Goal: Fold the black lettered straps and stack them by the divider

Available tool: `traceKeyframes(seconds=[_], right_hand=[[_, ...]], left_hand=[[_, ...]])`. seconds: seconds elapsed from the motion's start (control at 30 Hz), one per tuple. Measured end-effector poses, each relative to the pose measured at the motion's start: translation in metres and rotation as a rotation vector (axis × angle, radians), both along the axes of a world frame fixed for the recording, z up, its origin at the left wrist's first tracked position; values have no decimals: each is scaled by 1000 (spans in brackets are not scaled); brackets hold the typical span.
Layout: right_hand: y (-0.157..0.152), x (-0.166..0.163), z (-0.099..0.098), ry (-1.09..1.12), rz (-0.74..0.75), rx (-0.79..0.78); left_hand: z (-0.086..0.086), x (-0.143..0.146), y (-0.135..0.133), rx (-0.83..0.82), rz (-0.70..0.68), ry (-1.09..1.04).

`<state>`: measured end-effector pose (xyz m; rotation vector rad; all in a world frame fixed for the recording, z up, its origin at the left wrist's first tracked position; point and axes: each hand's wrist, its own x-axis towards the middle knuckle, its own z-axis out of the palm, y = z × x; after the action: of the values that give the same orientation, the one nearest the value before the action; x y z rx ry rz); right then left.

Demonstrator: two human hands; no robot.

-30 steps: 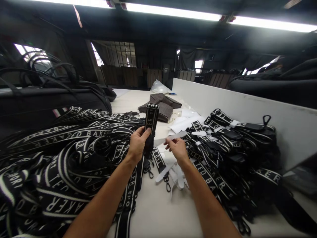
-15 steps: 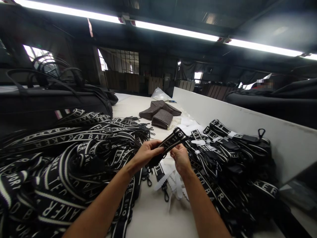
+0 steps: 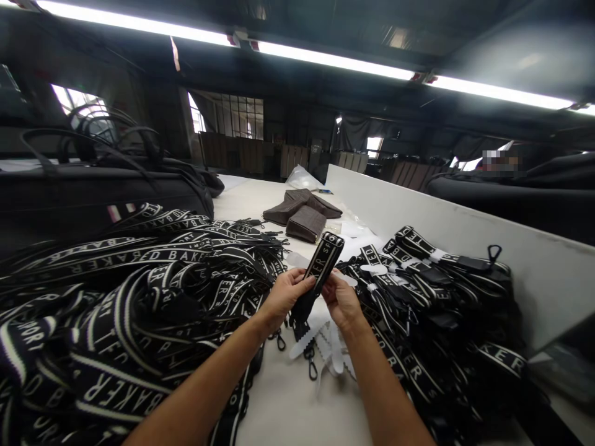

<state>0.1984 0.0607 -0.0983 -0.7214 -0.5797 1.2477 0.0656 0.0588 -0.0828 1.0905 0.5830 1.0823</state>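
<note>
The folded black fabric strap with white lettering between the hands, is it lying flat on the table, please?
No, the left hand holds the strap tilted up above the pale table.

Between the left hand [image 3: 287, 297] and right hand [image 3: 343, 301] is a folded strap [image 3: 325, 257] of matt woven cloth. Below them, smooth white strips [image 3: 335, 352], paper or plastic, unclear which, lie on a smooth, dull tabletop [image 3: 288, 402]. Beyond the hands are pouches [image 3: 305, 223] grained like leather and a glossy, crinkled plastic bag [image 3: 302, 178].
</note>
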Motion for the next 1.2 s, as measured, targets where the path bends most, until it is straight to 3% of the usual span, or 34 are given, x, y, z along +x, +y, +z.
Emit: traceKeyframes(seconds=[0.17, 0.4, 0.53, 0.7, 0.93, 1.0, 1.13, 1.2], right_hand=[[-4, -8, 1, -78, 16, -37], [-3, -15, -3, -484, -224, 100], [-6, -21, -5, -524, -294, 140], [-6, -23, -6, -473, -268, 141], [-10, -17, -1, -769, -471, 192], [-10, -15, -2, -799, -419, 231], [-5, -12, -5, -668, -129, 315], [-3, -11, -6, -614, -56, 351]], left_hand=[[2, -5, 5, 11, 105, 24], [6, -11, 9, 88, 216, 86], [8, -13, 10, 119, 192, 64], [9, -17, 11, 105, 173, 68], [5, -15, 13, 56, 194, 73], [4, -16, 14, 40, 204, 74], [6, -20, 17, 33, 223, 52], [8, -23, 18, 47, 224, 43]])
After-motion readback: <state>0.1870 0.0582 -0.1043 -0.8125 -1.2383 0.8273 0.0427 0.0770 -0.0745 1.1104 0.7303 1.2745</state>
